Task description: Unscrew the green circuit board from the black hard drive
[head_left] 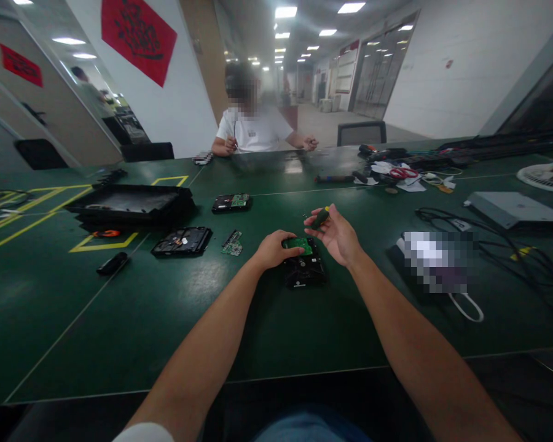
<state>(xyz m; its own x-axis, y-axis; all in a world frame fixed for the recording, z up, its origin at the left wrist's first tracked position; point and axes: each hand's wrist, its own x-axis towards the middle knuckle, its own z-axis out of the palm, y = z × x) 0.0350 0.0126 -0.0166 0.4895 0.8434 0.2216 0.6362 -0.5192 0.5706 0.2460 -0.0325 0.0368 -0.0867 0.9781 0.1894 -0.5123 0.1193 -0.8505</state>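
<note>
A black hard drive with a green circuit board on its upper face lies on the table in front of me. My left hand grips its left side, thumb laid across the board. In my right hand is a screwdriver with a dark handle and a yellow end, held above the drive's far right corner. Its tip is too small to make out. Left of the drive lie a loose circuit board and an opened drive casing. Farther back rests another hard drive with a green board.
Black trays stand at the left, near a small black object. On the right are a partly blurred box, a grey metal box and cables. Tools lie farther back. Across the table sits a person.
</note>
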